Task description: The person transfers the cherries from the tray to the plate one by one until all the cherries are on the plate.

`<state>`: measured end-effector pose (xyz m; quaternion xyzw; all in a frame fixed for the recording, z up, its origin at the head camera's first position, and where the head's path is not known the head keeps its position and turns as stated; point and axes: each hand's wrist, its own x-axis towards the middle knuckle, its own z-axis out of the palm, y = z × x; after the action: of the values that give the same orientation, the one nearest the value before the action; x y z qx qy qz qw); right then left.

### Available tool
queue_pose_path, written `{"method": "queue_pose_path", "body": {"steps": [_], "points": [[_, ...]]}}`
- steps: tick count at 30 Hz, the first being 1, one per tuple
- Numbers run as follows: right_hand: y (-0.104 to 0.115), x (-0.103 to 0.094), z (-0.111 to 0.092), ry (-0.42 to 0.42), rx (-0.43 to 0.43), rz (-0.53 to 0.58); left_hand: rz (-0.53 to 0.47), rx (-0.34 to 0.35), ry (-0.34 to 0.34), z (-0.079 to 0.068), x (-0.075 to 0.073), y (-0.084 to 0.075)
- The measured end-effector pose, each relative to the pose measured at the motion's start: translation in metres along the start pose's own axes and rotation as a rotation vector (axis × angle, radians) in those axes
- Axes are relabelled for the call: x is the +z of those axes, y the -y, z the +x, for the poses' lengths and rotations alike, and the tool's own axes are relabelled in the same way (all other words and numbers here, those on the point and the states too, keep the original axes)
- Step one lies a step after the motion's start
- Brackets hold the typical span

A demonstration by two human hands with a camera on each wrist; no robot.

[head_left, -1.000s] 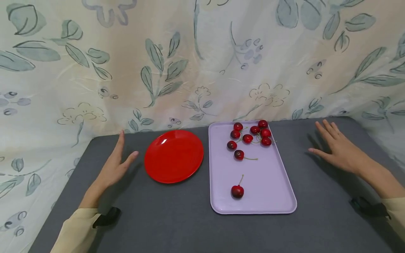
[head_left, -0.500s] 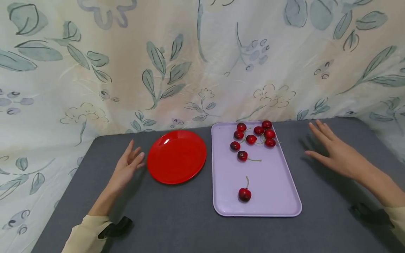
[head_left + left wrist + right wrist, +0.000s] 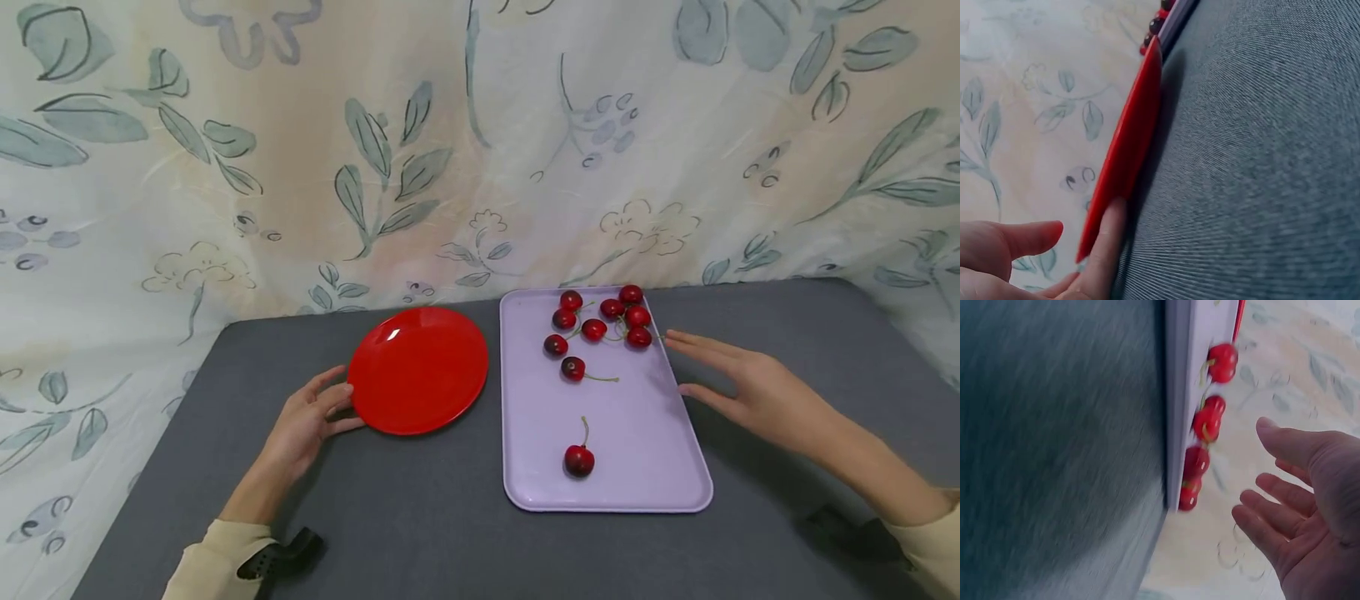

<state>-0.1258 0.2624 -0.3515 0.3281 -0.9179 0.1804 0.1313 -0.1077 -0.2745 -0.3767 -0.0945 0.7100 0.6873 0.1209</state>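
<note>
Floral cloth (image 3: 300, 150) backs a grey table (image 3: 412, 517) where the plate (image 3: 418, 375) lies right of the left hand (image 3: 302, 425), thumb (image 3: 1032, 238) parted from fingers (image 3: 1107, 240) touching it, and the tray (image 3: 630, 442) left of the loosely spread right hand (image 3: 768, 396).

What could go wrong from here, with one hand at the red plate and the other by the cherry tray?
The left hand has a finger under the red plate, but its thumb appears clear, so lifting now might tip it. A cherry stem reaches over the right rim of the lavender tray, close to the right hand; brushing it could roll nearby cherries.
</note>
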Motion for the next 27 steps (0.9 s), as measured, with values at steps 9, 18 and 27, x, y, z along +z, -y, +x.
{"method": "queue_pose_path", "body": {"steps": [9, 18, 27], "points": [[0.025, 0.017, 0.008, 0.039, -0.075, 0.083, -0.049, -0.014, -0.07, 0.0, 0.001, 0.014], [0.044, 0.037, 0.015, 0.12, -0.137, 0.127, -0.071, -0.022, -0.106, 0.004, 0.004, 0.016], [0.055, 0.05, 0.022, 0.161, -0.203, 0.185, -0.098, -0.026, -0.095, 0.006, 0.002, 0.015]]}}
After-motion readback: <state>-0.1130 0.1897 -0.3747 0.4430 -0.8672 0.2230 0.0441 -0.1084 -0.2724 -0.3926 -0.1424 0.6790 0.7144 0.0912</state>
